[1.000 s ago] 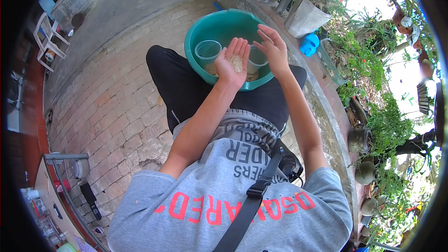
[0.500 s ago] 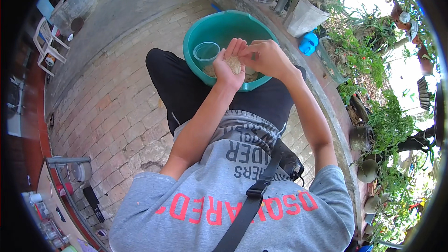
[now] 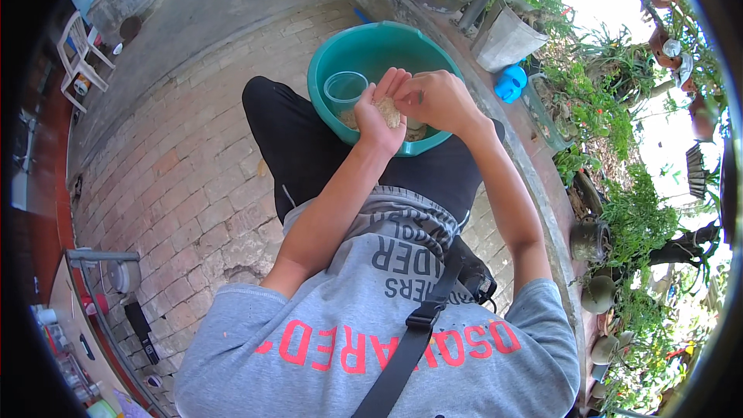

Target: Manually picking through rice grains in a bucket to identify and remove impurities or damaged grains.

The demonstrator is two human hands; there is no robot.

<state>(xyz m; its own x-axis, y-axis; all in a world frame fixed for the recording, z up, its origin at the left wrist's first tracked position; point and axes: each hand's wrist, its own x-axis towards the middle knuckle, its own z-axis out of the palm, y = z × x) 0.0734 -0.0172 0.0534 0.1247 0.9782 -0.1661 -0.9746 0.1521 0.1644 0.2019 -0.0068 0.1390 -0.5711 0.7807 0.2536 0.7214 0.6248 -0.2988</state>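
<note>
My left hand is turned palm up and cupped, holding a small heap of pale grains that look like rice. Over that palm, my right hand has thumb and fingertips pinched together at the edge of the heap; anything between them is too small to make out. Both hands are above a green plastic basin resting between my legs. More grain lies at the basin's bottom, partly covered by my hands. A round clear plastic tub stands inside, left of my left hand.
Brick paving spreads to my left, with a white plastic chair farther off. Along my right runs a low concrete curb, past it a blue watering can, a whitish bucket and potted plants. A small table stands at the lower left.
My right hand has shifted slightly left and down, its fingertips now nearer the grains in my left palm. The camera view has moved a little; the basin and tub stay in place.
</note>
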